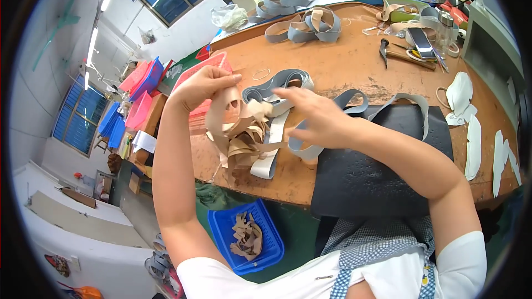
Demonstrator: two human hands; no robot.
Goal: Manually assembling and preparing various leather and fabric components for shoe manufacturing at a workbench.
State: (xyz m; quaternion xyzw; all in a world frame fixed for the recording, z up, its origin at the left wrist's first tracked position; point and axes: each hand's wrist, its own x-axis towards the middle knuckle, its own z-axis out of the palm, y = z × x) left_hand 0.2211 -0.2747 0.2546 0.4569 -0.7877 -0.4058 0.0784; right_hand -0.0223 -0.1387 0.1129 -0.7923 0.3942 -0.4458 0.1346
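My left hand (202, 87) is raised over the left part of the wooden table, thumb and fingers pinched on a beige strip (217, 119) that hangs down in a loop. Below it lies a tangled pile of tan and beige strips (247, 145). My right hand (318, 115), a little blurred, hovers to the right of the pile with its fingers apart and nothing visible between them. A grey-blue strip (303, 150) curves just beneath that hand. Behind the pile rests a coiled grey strip (269, 84).
A black mat (382, 171) covers the table's near edge. Behind my left hand stands a pink basket (191, 113). A blue basket (246, 266) with tan scraps sits below the table. A hammer (407, 58), a phone (421, 42) and white cut pieces (472, 144) lie at the right.
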